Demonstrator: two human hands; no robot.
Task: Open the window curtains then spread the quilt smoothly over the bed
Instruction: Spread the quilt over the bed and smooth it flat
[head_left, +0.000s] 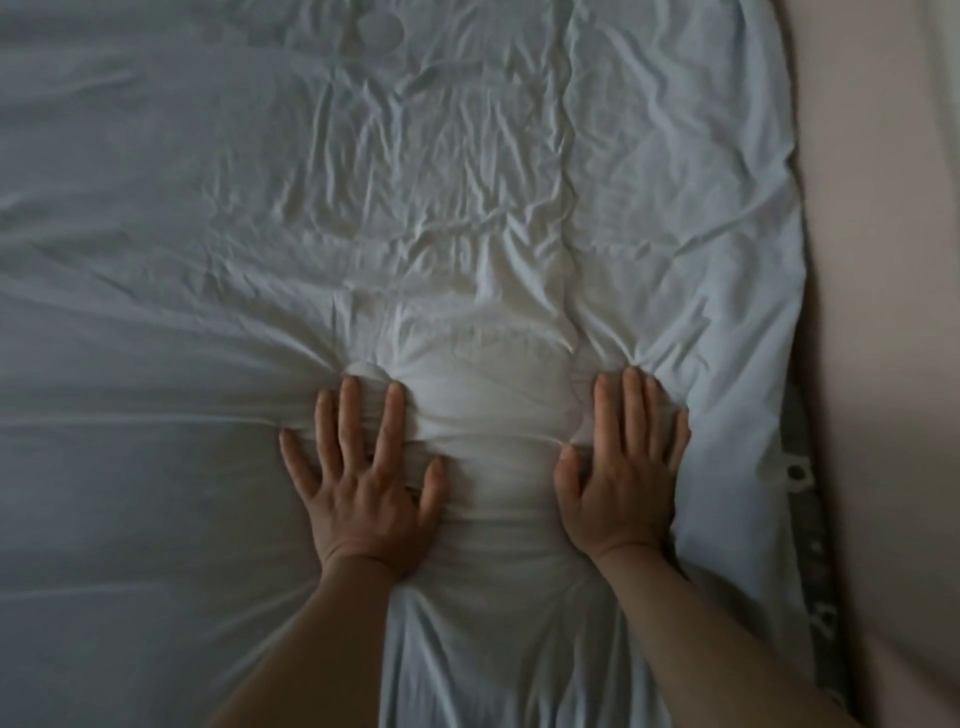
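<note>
**Item 1.** Quilt, pale and plain. It fills nearly the whole view. To the outer side of the left hand it lies fairly flat, with long shallow folds running sideways.

**Item 2.** Left hand. Palm down on the quilt, fingers straight and splayed wide, holding nothing. Cloth is bunched up against its fingertips.

**Item 3.** Puffed ridge. Sits between the two hands and touches both. Its long axis runs from the person's body straight ahead.

**Item 4.** Crumpled patch. Dense creases ahead of both sets of fingertips, about equally near to each hand.

**Item 5.** Right hand. Palm down, fingers straight and closer together, pressing flat with nothing held.

**Item 6.** Quilt's side edge. Near the right hand's outer side and well apart from the left hand. It runs ahead, parallel to the ridge.

**Item 7.** Patterned grey strip. Uncovered bedding just beyond that edge.

**Item 8.** Beige surface. Outermost on the right; wall or furniture, cannot tell.

**Not in view:** curtains.

**Assessment:** spreading looks largely done and smoothing remains. The next stroke likely runs forward into the crumpled patch, or apart to flatten the ridge.
</note>
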